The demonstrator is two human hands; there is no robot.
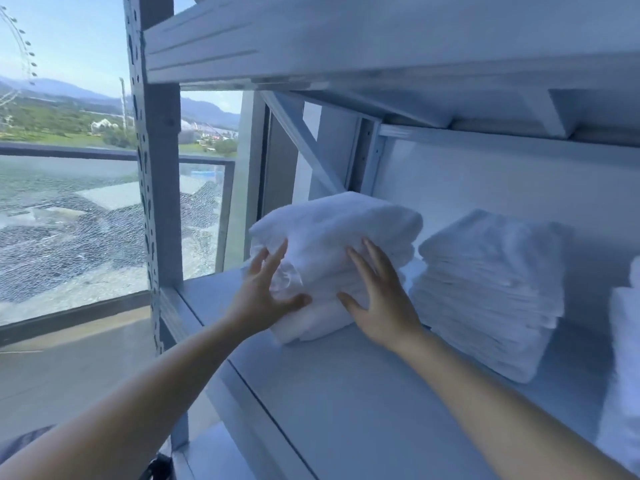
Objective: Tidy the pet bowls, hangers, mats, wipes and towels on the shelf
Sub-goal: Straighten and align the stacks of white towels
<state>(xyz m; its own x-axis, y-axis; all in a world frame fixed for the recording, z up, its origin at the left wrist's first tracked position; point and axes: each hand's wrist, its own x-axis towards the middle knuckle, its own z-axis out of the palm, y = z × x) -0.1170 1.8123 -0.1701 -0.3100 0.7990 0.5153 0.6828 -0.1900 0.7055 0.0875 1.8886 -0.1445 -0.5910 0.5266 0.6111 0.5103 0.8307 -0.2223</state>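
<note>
A stack of folded white towels (339,237) sits at the left end of the white shelf board (363,393). My left hand (266,292) lies against the stack's front left corner with fingers spread and straight. My right hand (377,299) presses flat on the stack's front face, fingers pointing up. To the right stands a second, neater pile of folded white towels (491,292), apart from the first. A third white pile (623,368) shows partly at the right edge.
The shelf above (346,46) hangs low over the towels. A perforated upright post (156,202) stands at the shelf's left front corner, and a diagonal brace (301,140) runs behind the stack. A window (69,202) with cracked glass lies to the left.
</note>
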